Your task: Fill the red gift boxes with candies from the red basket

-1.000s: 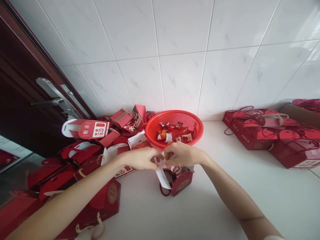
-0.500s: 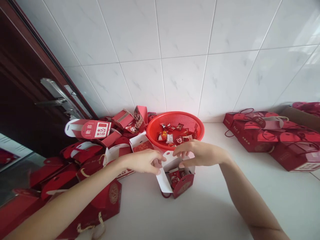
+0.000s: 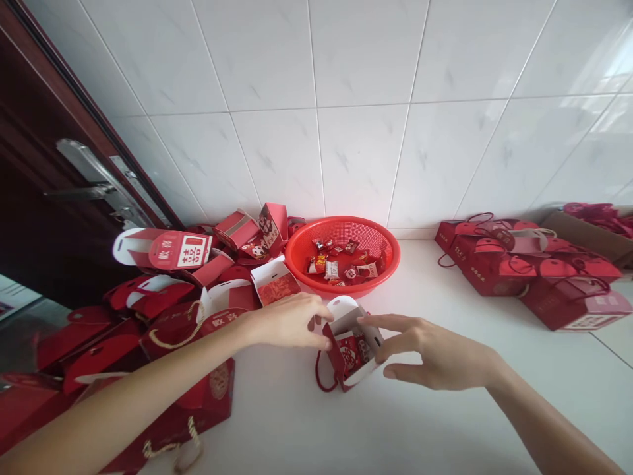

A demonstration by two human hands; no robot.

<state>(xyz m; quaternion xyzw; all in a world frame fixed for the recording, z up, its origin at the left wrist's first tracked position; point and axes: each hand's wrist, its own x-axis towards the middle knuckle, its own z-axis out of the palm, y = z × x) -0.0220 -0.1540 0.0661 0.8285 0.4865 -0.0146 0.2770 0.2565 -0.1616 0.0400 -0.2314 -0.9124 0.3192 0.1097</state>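
A small red gift box with a white inside stands open on the white counter, its flaps raised. Inside lie red-wrapped sweets. At the box's left side, my left hand pinches the upright flap between thumb and fingers. My right hand is spread at the right side. Its fingertips touch the right flap, while the thumb stands apart from the box. A dark red cord handle loops out at the lower left of the box.
Behind the box sits a red plastic basket holding several wrapped sweets. Many red gift boxes are heaped at the left, near a dark door. More closed boxes stand at the right by a cardboard carton. A tiled wall rises behind.
My right hand has moved from above the box down to its right side, and its fingers have spread. My left hand has closed on the left flap, which now stands upright instead of folded outward.
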